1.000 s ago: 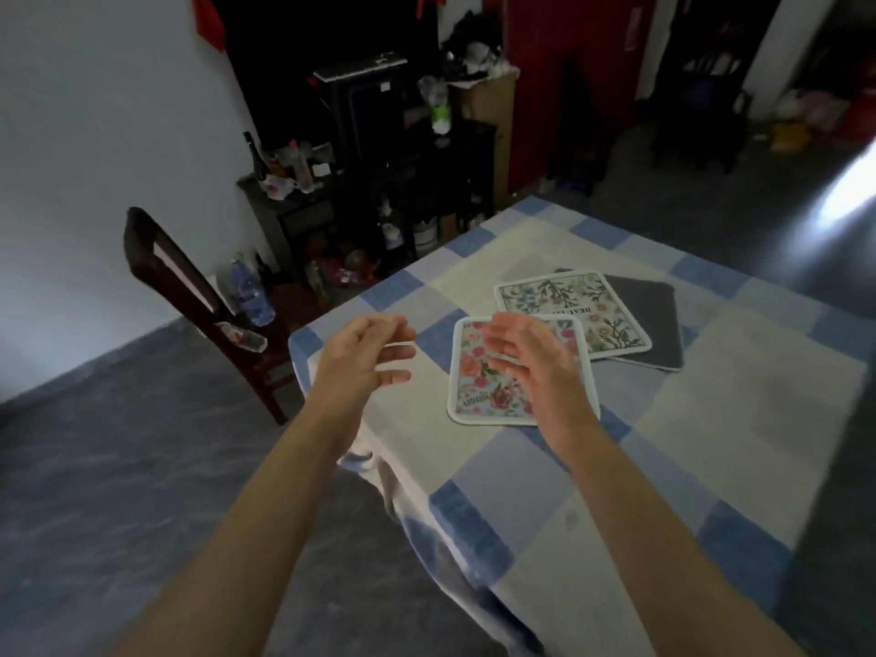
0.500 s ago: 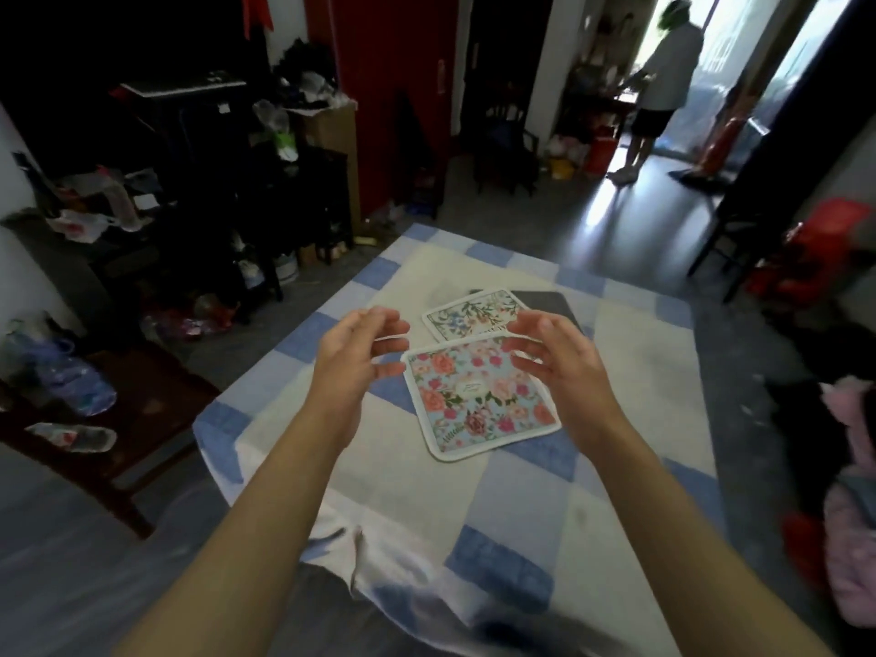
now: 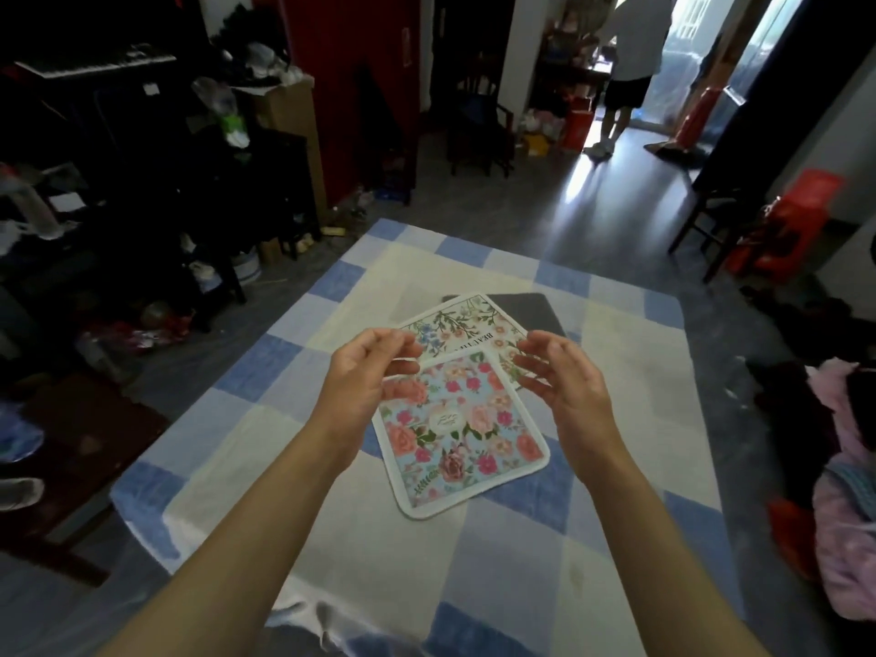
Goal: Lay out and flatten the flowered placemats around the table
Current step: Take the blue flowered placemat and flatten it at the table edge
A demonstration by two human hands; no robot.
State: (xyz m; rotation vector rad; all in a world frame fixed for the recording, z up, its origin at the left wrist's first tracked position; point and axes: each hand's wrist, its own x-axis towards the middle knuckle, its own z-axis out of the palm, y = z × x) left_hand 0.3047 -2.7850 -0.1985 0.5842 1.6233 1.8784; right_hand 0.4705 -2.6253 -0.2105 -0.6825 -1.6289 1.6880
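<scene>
hands poised over the rose placemat, nothing gripped

the left hand (image 3: 365, 391) and the right hand (image 3: 566, 388) are held above the table, palms turned toward each other, fingers loosely curved and released; nothing is seen to be grasped by either. whether the left fingertips brush the mat's far corner cannot be told. the rose-patterned placemat (image 3: 462, 436) is found between and just below the two hands, lying flat on the blue-and-cream checked tablecloth (image 3: 379, 561) and turned askew to its checks. just beyond the fingertips, a white botanical placemat (image 3: 462, 324) is partly covered by the rose mat's far edge, and a dark grey mat (image 3: 526, 308) is tucked under it, beyond the right hand.

the step in hand is judged to be the setting and straightening of the rose placemat. the layout is taken to be at an early stage, since the mats are bunched together rather than spread around the table. for the next move, the far corners would need to be taken or pressed by both hands, the mat squared to the table edge and smoothed flat, and its overlap with the botanical mat cleared.
</scene>
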